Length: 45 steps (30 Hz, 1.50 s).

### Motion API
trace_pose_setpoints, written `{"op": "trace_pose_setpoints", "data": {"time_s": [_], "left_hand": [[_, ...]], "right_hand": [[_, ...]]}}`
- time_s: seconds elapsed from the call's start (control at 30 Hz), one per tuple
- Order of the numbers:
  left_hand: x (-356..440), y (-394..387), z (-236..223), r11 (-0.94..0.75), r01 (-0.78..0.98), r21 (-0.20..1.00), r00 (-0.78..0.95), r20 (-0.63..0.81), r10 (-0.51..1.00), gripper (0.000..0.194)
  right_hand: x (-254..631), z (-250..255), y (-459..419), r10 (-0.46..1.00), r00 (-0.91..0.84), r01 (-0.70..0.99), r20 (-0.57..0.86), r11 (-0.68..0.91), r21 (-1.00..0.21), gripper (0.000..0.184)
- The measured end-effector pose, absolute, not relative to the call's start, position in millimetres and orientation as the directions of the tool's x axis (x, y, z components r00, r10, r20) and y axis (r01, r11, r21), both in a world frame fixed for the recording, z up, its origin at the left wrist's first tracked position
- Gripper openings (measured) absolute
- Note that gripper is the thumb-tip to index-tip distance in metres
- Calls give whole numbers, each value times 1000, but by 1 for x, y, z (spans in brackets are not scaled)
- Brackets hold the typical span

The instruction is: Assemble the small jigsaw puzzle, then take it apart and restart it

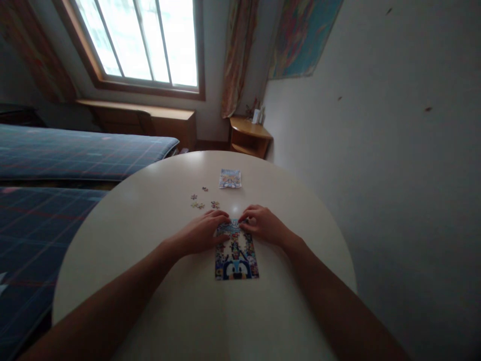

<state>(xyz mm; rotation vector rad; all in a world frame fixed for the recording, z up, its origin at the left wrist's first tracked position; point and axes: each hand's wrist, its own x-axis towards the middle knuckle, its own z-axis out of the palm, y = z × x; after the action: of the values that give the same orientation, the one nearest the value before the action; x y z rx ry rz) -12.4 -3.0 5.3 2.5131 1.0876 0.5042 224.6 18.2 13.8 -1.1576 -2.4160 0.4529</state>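
Note:
A colourful, mostly assembled jigsaw puzzle (236, 255) lies flat on the round white table (158, 235) in front of me. My left hand (203, 231) rests on the puzzle's upper left edge, fingers curled and pressed down at its far end. My right hand (263, 224) sits on the upper right edge, fingertips bent against the top rows. The two hands nearly meet over the far end of the puzzle, and what lies under the fingertips is hidden. Several loose puzzle pieces (203, 199) lie scattered just beyond my left hand.
A small picture card (230, 178) lies farther back on the table. A bed with a blue plaid cover (67, 155) stands to the left. A wooden corner shelf (250, 135) and a window (143, 40) are behind, and a white wall (376, 150) runs along the right.

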Motion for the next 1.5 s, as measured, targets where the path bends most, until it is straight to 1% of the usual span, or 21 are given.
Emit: {"op": "trace_pose_setpoints", "data": {"time_s": [0.1,0.33,0.47,0.63,0.8,0.9,1.13,1.3,1.5], "left_hand": [[-13,-3,4,-641,620,452,639,183,747,36],[-13,-1,3,-651,613,448,650,184,737,37],[-12,-2,4,-643,625,444,643,175,746,36],[-13,-2,5,-646,618,448,650,171,740,35],[-13,-3,6,-641,626,445,647,163,745,36],[-13,-3,5,-635,633,443,641,161,751,36],[-10,-6,5,-642,651,404,635,173,753,39],[-1,-9,-2,-616,699,362,578,220,786,46],[5,-8,-6,-601,706,375,548,247,799,45]], "right_hand": [[224,15,17,788,-568,665,237,609,-433,7],[230,18,17,746,-624,627,231,655,-423,8],[234,20,19,740,-615,619,271,666,-416,12],[235,18,20,725,-651,612,225,677,-410,16],[239,21,20,764,-585,636,273,641,-429,20],[241,22,21,778,-565,646,274,624,-441,20],[234,16,18,796,-559,643,232,593,-484,14],[227,17,15,811,-556,670,185,568,-478,20],[223,18,14,834,-535,691,132,523,-499,20]]}}
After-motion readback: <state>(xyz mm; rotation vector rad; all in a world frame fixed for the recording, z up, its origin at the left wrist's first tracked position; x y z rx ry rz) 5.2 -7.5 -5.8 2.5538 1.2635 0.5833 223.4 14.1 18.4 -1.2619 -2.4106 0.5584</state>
